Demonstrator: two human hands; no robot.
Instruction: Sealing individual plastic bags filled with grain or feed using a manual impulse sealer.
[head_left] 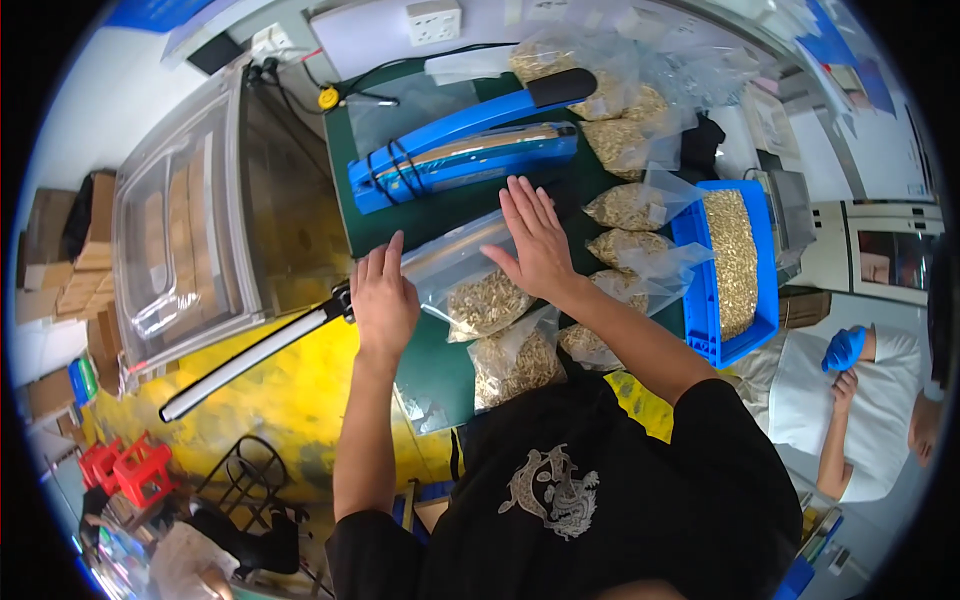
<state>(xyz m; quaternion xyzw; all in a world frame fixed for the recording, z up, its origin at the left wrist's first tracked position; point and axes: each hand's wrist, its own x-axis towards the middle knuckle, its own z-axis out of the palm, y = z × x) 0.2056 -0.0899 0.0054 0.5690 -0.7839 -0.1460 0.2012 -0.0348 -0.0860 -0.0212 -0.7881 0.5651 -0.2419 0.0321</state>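
A clear plastic bag [488,305] of tan flakes or chips lies on the green table, its unfilled top spread flat toward a dark bar. My right hand [537,245] rests on that flat plastic, fingers stretched out and thumb apart. At the bag's left edge my left hand [385,300] lies palm down with its fingers extended. Beside it, a long silver and black bar [250,365] juts out past the table's left edge. Just beyond my hands sits a blue hand sealer [460,165] with a black-tipped lever and a cord wrapped round it.
Another filled bag [515,365] lies near me; several more, such as one bag [628,205], line the right. A blue tub [735,265] holds loose tan material. Left stands a clear-lidded machine [185,220]. A co-worker [840,400] with a blue glove is at the right.
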